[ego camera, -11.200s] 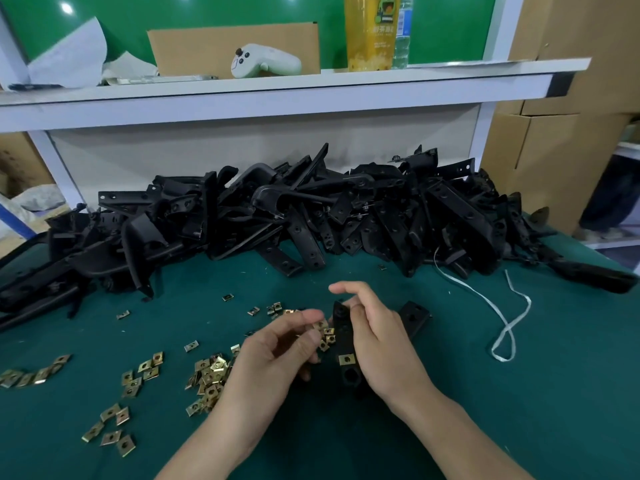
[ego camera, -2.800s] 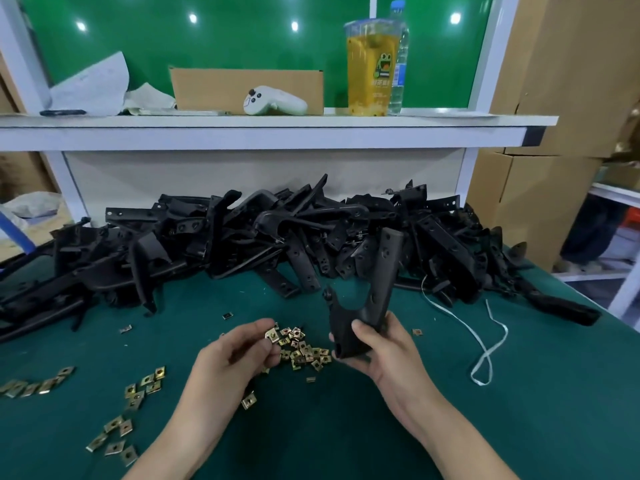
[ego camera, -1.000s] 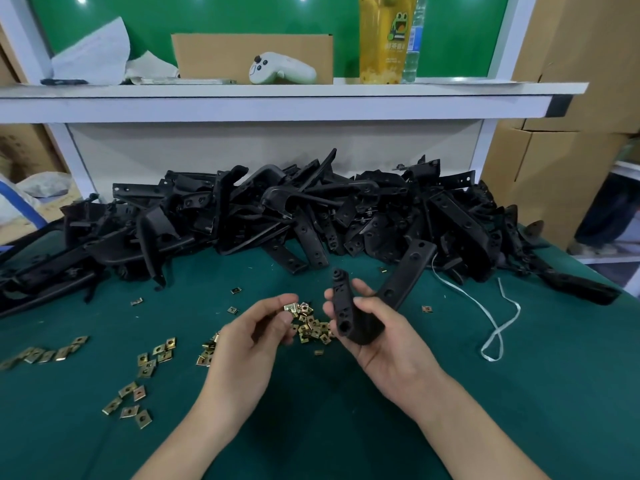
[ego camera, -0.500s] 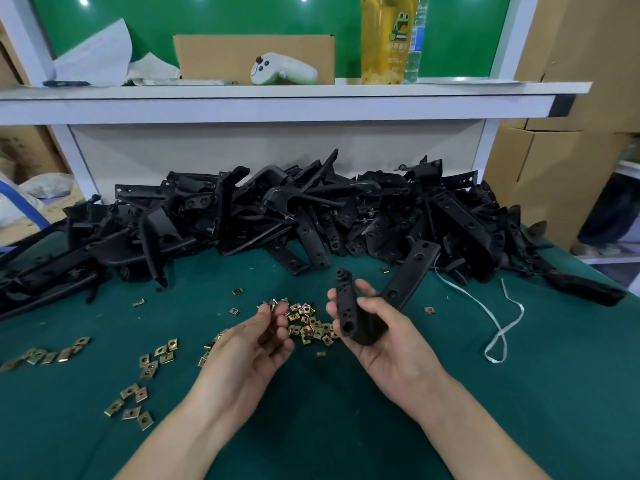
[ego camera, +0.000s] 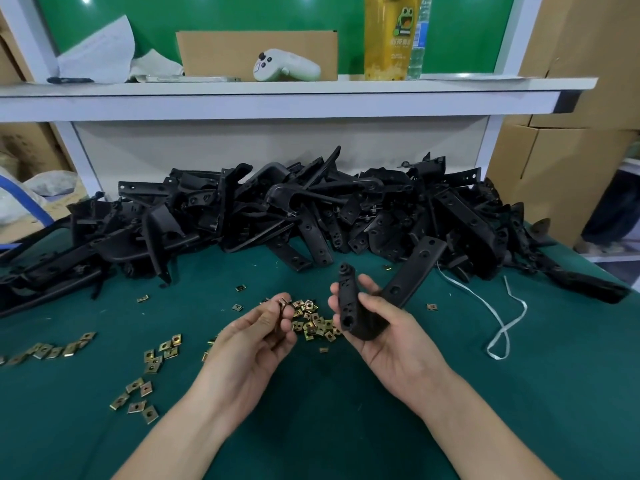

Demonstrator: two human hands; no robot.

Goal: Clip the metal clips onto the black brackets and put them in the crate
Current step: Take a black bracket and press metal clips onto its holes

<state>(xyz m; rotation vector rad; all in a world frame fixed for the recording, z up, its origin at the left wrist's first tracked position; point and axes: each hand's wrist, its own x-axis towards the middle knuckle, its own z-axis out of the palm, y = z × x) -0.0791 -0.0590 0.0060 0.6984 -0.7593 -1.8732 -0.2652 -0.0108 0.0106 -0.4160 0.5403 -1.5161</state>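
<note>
Gripping a black bracket at its bend, the right hand lies palm up with fingers and thumb curled round it. The bracket is matte, forked into two arms: a short one with round holes standing up, and a longer flat one with two holes slanting away to the right. The left hand, also palm up, pinches a small metal clip at its half-curled fingertips. Between both hands lies a heap of brassy clips; beyond them, a pile of brackets.
</note>
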